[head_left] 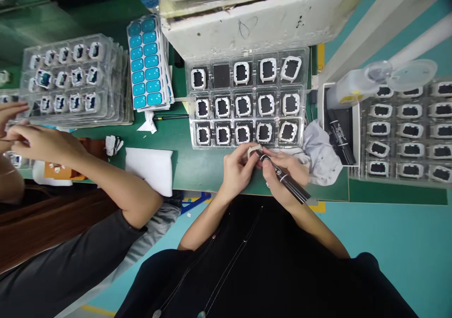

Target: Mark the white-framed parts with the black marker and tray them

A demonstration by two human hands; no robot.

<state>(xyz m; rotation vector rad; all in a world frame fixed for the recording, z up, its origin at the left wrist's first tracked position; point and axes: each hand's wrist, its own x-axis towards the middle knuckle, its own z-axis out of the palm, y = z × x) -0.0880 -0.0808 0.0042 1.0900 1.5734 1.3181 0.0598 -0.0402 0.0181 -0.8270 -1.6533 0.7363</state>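
- Left hand (237, 170) fingers pinch a small white frame (253, 150) just before the clear tray (247, 99).
- Right hand (282, 172) fingers pinch a black pen (284, 179), tip on the frame.
- Step judged: marking; next needs a steady tip.

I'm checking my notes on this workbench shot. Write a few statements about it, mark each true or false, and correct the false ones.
1. The right hand holds a black pen. True.
2. The left hand holds a small white frame part. True.
3. The clear tray just beyond the hands has all fifteen pockets filled with white frames. False: one top-row pocket holds only a black square.
4. The sheets of blue stickers lie right of that tray. False: they lie to its left.
5. A co-worker's hand is at the left. True.
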